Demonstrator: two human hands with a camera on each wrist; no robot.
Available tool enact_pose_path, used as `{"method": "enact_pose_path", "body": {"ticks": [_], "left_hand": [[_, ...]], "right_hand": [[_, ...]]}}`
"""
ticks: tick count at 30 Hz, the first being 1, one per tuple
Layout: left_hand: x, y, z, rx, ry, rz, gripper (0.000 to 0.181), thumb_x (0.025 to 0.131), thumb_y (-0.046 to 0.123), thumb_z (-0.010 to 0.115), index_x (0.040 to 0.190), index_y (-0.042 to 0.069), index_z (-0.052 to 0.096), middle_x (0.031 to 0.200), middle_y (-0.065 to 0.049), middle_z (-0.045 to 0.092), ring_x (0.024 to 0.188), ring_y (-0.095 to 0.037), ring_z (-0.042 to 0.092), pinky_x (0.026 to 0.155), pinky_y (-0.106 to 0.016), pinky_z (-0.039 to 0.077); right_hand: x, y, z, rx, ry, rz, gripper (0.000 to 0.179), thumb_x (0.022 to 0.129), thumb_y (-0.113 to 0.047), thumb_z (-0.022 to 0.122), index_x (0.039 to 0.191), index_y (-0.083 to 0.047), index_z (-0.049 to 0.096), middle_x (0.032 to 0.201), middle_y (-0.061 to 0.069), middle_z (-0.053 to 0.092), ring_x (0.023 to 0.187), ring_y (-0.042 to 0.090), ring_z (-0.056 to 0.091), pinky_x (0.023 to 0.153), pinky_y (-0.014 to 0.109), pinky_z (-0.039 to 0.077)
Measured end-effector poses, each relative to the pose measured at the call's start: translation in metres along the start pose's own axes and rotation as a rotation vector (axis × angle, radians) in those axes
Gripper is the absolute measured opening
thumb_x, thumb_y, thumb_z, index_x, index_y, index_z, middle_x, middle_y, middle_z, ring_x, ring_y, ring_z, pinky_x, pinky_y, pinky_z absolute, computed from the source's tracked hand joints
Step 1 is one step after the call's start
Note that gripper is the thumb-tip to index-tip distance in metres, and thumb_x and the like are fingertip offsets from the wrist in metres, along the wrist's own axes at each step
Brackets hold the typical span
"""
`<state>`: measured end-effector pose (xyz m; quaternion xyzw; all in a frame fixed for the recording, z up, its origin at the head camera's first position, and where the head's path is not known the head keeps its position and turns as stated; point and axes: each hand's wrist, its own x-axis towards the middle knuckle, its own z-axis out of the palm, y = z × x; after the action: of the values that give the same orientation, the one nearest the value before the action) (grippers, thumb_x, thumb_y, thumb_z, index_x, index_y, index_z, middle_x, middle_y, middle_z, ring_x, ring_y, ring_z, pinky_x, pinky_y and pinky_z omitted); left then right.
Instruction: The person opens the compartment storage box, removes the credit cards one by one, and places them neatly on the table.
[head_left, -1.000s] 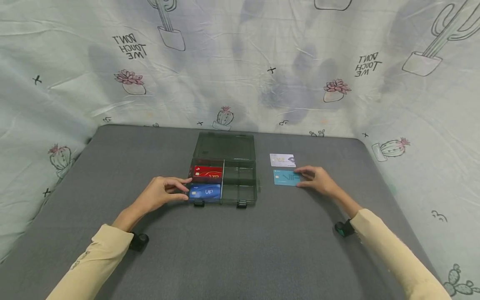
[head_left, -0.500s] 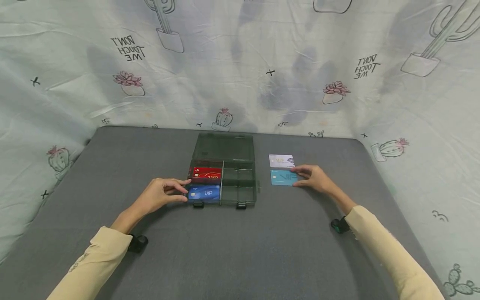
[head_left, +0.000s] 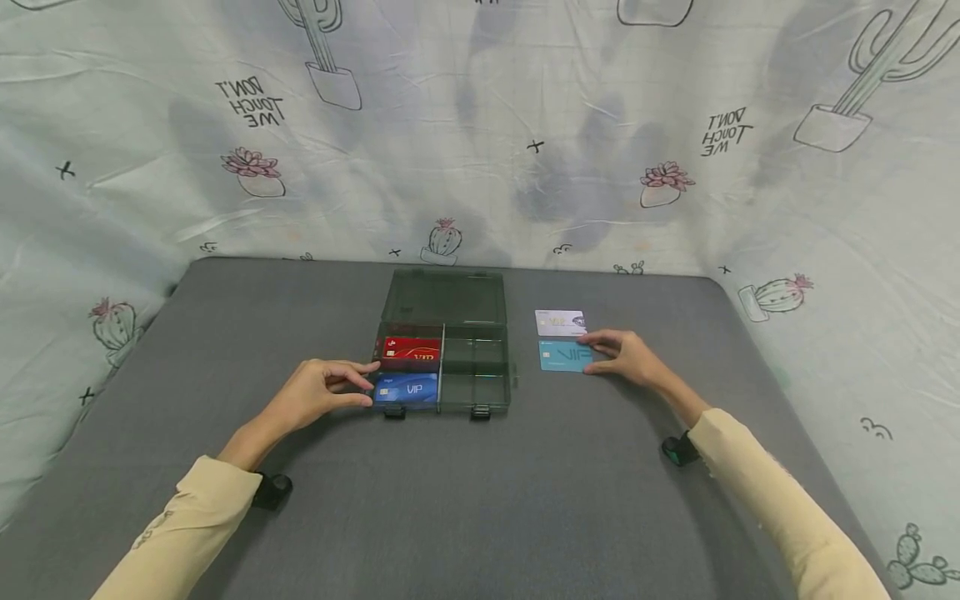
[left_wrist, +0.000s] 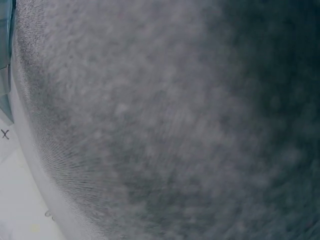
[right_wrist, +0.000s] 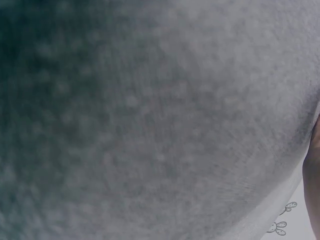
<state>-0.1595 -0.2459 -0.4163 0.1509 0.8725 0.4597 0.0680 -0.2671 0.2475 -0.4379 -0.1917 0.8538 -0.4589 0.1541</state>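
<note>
In the head view, my left hand (head_left: 315,390) touches the left side of the clear dark box (head_left: 476,390) with its thumb and fingertips. The box lies with its lid raised back. Its left compartments hold a red VIP card (head_left: 411,348) at the back and a blue VIP card (head_left: 407,387) in front. To the right of the box, my right hand (head_left: 628,357) grips the right end of a teal VIP card (head_left: 562,356), fingers at its far edge and thumb at its near edge. A white VIP card (head_left: 558,322) lies just behind it. Neither wrist view shows the cards.
A grey cloth-covered table (head_left: 465,500) carries everything. Behind and beside it hangs a pale curtain (head_left: 480,125) printed with cacti. The box's lid (head_left: 446,297) lies towards the back edge, and two black latches (head_left: 480,412) face the front.
The right hand has shifted the teal card slightly left, so its left end lines up more closely with the white card. The left hand stays at the box; the head view has drifted a little.
</note>
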Motion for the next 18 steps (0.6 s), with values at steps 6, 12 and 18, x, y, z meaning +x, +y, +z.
{"method": "enact_pose_path", "body": {"ticks": [6,12,18], "left_hand": [[-0.0017,-0.0002,0.0020,0.005,0.014,-0.006,0.021,0.073,0.013,0.083,0.092,0.007,0.077,0.122,-0.011,0.064,0.113,-0.029,0.061,0.088,-0.034,0.053],[-0.0030,0.0004,0.0036,0.005,0.018,-0.011,0.021,0.073,0.014,0.083,0.091,0.007,0.077,0.122,-0.011,0.064,0.113,-0.029,0.061,0.088,-0.035,0.053],[-0.0033,0.0000,0.0036,-0.005,0.019,-0.012,0.021,0.073,0.014,0.083,0.092,0.007,0.077,0.122,-0.011,0.064,0.114,-0.029,0.061,0.087,-0.032,0.053]], "right_hand": [[-0.0001,0.0024,-0.0012,0.015,-0.012,-0.029,0.054,0.072,0.001,0.081,0.120,0.011,0.059,0.126,0.027,0.057,0.127,0.040,0.044,0.101,0.025,0.042],[-0.0006,0.0020,-0.0024,0.035,-0.025,-0.024,0.054,0.072,0.002,0.081,0.120,0.011,0.059,0.126,0.027,0.057,0.128,0.039,0.044,0.101,0.025,0.042],[-0.0010,0.0035,-0.0037,0.051,-0.020,-0.039,0.055,0.072,0.001,0.082,0.121,0.011,0.059,0.126,0.026,0.057,0.125,0.035,0.049,0.098,0.022,0.044]]}}
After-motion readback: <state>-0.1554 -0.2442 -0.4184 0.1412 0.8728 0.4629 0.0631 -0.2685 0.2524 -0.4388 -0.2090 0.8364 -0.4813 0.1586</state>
